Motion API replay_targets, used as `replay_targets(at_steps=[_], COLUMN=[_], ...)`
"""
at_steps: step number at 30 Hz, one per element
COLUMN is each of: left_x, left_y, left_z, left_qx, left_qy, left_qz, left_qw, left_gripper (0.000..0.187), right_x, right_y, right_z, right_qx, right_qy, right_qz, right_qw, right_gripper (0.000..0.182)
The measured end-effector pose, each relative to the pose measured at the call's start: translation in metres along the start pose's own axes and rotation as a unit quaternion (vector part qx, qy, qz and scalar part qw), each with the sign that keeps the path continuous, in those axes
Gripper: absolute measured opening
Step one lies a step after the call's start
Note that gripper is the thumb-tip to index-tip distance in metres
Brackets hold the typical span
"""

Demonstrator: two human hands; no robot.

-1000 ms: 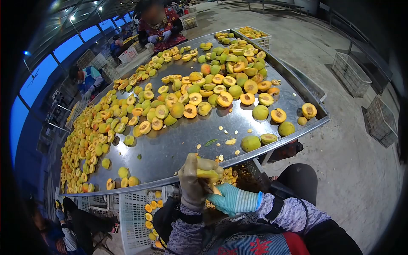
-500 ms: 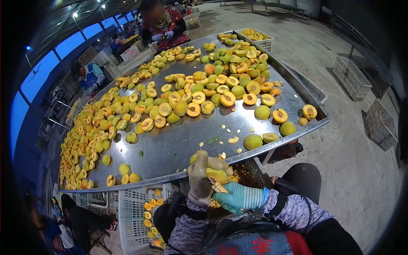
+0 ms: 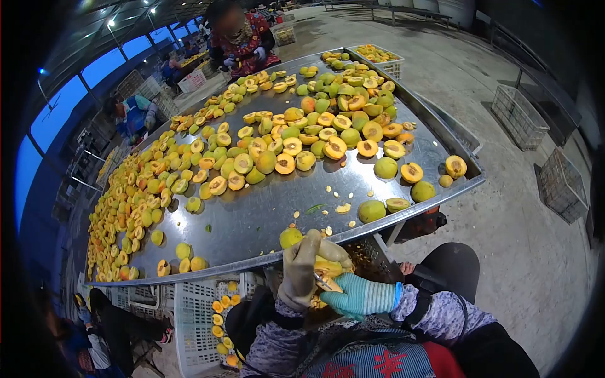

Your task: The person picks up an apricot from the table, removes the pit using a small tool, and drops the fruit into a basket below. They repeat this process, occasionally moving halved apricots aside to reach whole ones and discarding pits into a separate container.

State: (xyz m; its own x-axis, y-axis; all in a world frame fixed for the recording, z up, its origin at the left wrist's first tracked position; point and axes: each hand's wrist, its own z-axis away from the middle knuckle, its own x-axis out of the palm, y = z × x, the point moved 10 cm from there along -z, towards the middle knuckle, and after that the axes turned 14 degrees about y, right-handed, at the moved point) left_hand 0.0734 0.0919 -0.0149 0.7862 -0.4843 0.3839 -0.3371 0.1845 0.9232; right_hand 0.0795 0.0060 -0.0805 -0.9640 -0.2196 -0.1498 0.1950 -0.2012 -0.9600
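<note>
My left hand (image 3: 301, 268), in a cream glove, is closed around a yellow peach (image 3: 329, 267) just below the table's front edge. My right hand (image 3: 353, 295), in a teal striped glove, grips a small metal pitting tool (image 3: 321, 281) against that peach. How far the metal tip goes into the flesh is hidden by the fingers. A whole-looking green-yellow peach (image 3: 290, 237) rests on the table edge beside my left fingers. Many halved peaches (image 3: 285, 164), several with pits showing, cover the metal table (image 3: 252, 217).
Below the table stand a white crate (image 3: 192, 315) with peach halves and a dark crate (image 3: 372, 259) with orange scraps. Across the table a person (image 3: 242, 38) works in gloves. Another crate of peaches (image 3: 378, 53) stands at the far corner. Crates (image 3: 520, 113) stand on the right floor.
My left hand has lowered slightly from the table edge with its peach, leaving the green-yellow peach at the edge more visible. The right hand and tool stay at the held peach.
</note>
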Motion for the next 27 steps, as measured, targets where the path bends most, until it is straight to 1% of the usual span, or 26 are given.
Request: replay_targets(at_steps=[2,3,4,5,6,7,8,9,10,11,12,13,14,15,16,17,18,19,20,21,22,23,24,25,26,27], left_x=[0.001,-0.002,-0.005,-0.006,-0.006,-0.006,-0.004,-0.004,-0.006,-0.009,-0.02,-0.029,-0.032,-0.03,-0.039,-0.048,-0.054,-0.056,-0.062,-0.067,-0.064,-0.05,-0.058,-0.106,-0.145,-0.179], left_y=[0.003,-0.002,-0.008,-0.009,-0.011,-0.012,-0.011,-0.006,-0.001,-0.005,-0.008,-0.008,-0.011,-0.007,-0.008,-0.009,-0.016,-0.021,-0.017,-0.01,0.026,0.058,0.08,0.064,0.066,0.075], left_z=[0.002,0.002,0.002,0.002,0.003,0.005,0.005,0.005,0.005,0.001,-0.006,-0.01,-0.012,-0.013,-0.012,-0.01,-0.013,-0.012,-0.01,-0.006,0.005,0.024,0.033,0.038,0.056,0.072], left_qx=[0.01,-0.041,-0.09,-0.089,-0.09,-0.091,-0.09,-0.07,-0.05,-0.049,-0.033,-0.016,-0.102,-0.1,-0.106,-0.109,-0.1,-0.099,-0.04,0.02,0.183,0.332,0.352,0.202,0.091,0.091], left_qy=[-0.002,0.029,0.059,0.058,0.049,0.04,0.042,0.067,0.09,0.088,0.104,0.12,0.099,0.097,0.148,0.198,0.174,0.174,0.195,0.213,0.205,0.18,0.192,0.238,0.343,0.341], left_qz=[0.023,0.089,0.155,0.156,0.153,0.151,0.151,0.145,0.138,0.138,0.188,0.238,0.309,0.31,0.289,0.267,0.276,0.276,0.21,0.142,-0.105,-0.341,-0.438,-0.029,0.054,0.077], left_qw=[1.0,0.995,0.982,0.982,0.983,0.983,0.983,0.985,0.985,0.985,0.976,0.964,0.94,0.94,0.94,0.937,0.94,0.94,0.957,0.966,0.956,0.861,0.805,0.949,0.933,0.932], left_gripper=[0.045,0.045,0.045,0.045,0.045,0.044,0.044,0.044,0.044,0.044,0.043,0.043,0.042,0.042,0.042,0.043,0.047,0.047,0.048,0.05,0.051,0.052,0.049,0.047,0.047,0.044], right_x=[0.0,0.001,0.001,0.001,0.003,-0.007,-0.005,-0.005,-0.005,-0.01,-0.023,-0.03,-0.033,-0.037,-0.046,-0.058,-0.064,-0.069,-0.069,-0.074,-0.08,-0.082,-0.088,-0.093,-0.094,-0.095], right_y=[0.01,0.01,0.005,0.001,0.015,0.006,-0.009,-0.002,0.01,0.001,-0.003,-0.012,-0.009,-0.005,0.012,0.021,0.013,0.006,0.008,0.006,0.001,-0.001,0.002,0.005,0.004,0.0], right_z=[0.0,0.0,-0.001,-0.002,-0.006,-0.014,-0.005,-0.011,-0.02,-0.023,-0.011,-0.003,0.002,0.002,-0.003,-0.002,0.001,0.005,0.004,0.003,0.002,0.003,0.003,0.004,0.006,0.009], right_qx=[0.119,0.119,0.106,0.094,0.094,-0.126,-0.338,-0.338,-0.301,-0.262,-0.191,-0.191,-0.16,-0.129,-0.016,0.006,-0.01,-0.024,-0.025,-0.035,-0.047,-0.049,-0.025,-0.001,-0.006,-0.009], right_qy=[0.037,0.038,0.039,0.04,0.039,0.08,0.114,0.114,0.124,0.134,0.149,0.151,0.141,0.128,0.103,0.144,0.179,0.213,0.212,0.242,0.275,0.279,0.291,0.301,0.297,0.296], right_qz=[-0.124,-0.125,-0.158,-0.19,-0.189,-0.051,0.09,0.088,0.138,0.189,0.203,0.204,0.289,0.372,0.447,0.495,0.472,0.447,0.448,0.438,0.426,0.426,0.424,0.422,0.405,0.404], right_qw=[0.984,0.984,0.981,0.976,0.977,0.988,0.93,0.93,0.936,0.937,0.949,0.948,0.933,0.91,0.888,0.857,0.863,0.868,0.868,0.865,0.86,0.859,0.857,0.855,0.865,0.865], right_gripper=[0.018,0.018,0.019,0.021,0.021,0.021,0.022,0.022,0.023,0.026,0.03,0.03,0.031,0.032,0.031,0.032,0.032,0.032,0.032,0.032,0.032,0.032,0.032,0.032,0.033,0.033])
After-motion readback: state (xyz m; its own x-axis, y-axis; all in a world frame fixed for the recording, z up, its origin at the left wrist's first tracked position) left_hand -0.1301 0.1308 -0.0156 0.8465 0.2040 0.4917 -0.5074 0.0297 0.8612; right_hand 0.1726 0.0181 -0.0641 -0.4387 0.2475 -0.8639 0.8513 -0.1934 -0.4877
